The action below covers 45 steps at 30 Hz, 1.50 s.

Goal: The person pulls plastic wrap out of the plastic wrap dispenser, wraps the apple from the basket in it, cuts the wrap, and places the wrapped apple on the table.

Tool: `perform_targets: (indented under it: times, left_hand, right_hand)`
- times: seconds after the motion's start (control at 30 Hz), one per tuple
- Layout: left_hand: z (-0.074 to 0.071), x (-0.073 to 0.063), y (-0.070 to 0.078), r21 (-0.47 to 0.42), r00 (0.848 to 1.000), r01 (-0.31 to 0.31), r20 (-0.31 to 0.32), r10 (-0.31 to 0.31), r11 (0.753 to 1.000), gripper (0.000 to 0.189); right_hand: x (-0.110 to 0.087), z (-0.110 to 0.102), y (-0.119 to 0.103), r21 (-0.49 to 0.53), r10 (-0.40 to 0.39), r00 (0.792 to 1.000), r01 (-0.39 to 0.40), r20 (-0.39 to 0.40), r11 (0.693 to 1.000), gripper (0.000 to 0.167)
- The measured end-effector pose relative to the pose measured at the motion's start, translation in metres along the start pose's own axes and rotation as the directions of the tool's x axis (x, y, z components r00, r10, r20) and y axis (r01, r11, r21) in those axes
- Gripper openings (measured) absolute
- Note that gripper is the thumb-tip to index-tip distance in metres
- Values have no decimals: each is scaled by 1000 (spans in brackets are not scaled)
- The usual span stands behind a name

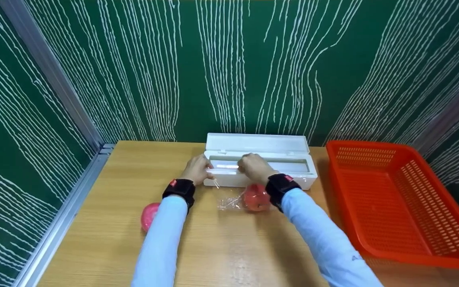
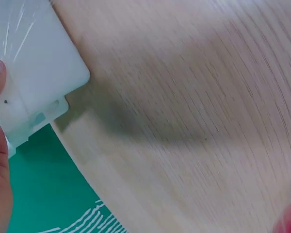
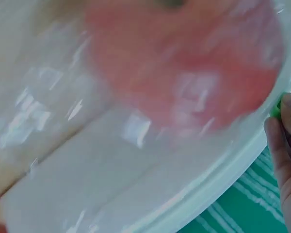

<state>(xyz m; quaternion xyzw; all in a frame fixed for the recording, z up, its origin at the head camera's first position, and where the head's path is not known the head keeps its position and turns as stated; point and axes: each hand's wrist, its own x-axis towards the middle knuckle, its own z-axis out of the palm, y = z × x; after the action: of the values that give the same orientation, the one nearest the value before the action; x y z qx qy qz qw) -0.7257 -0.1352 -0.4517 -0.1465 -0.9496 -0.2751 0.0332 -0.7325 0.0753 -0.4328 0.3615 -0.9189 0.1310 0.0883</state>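
A white plastic-wrap dispenser (image 1: 223, 181) stands at the back of the table with its lid raised. My left hand (image 1: 196, 169) grips its left end, thumb on the front face in the left wrist view. At the box's top edge my right hand (image 1: 254, 166) pinches a small green slider (image 3: 276, 111), seen in the right wrist view. Clear plastic wrap (image 1: 229, 200) hangs down the front and spreads onto the table. Under or behind that film, just before the box, sits a red apple (image 1: 256, 200); my right wrist partly covers it.
Left of my left forearm lies a second pinkish-red fruit (image 1: 148, 215), partly hidden by the sleeve. A large orange-red basket (image 1: 381, 199) stands on the right. Green walls (image 1: 253, 59) with white wavy lines close off the back and sides of the wooden table (image 1: 229, 247).
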Motion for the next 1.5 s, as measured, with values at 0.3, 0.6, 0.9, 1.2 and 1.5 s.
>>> perform_targets:
  times: [0.3, 0.6, 0.9, 1.2, 1.5]
  left_hand:
    - [-2, -4, -5, -24, 1000, -8, -2, 8, 1000, 25]
    - [-17, -1, 2, 40, 999, -18, 29, 17, 999, 33]
    - [1, 8, 51, 184, 980, -115, 182, 81, 976, 28]
    - [17, 2, 58, 335, 991, -98, -53, 123, 937, 11]
    - [19, 4, 54, 332, 985, -64, -128, 112, 941, 17]
  right_hand:
    - [-14, -2, 9, 80, 43, 999, -46, 33, 996, 11]
    - [-16, -15, 20, 197, 81, 996, -86, 37, 977, 16]
    - [-4, -15, 7, 149, 75, 987, -96, 143, 984, 10]
    - [-1, -11, 5, 71, 174, 970, -189, 172, 979, 11]
    - [-4, -20, 19, 62, 117, 983, -126, 141, 990, 14]
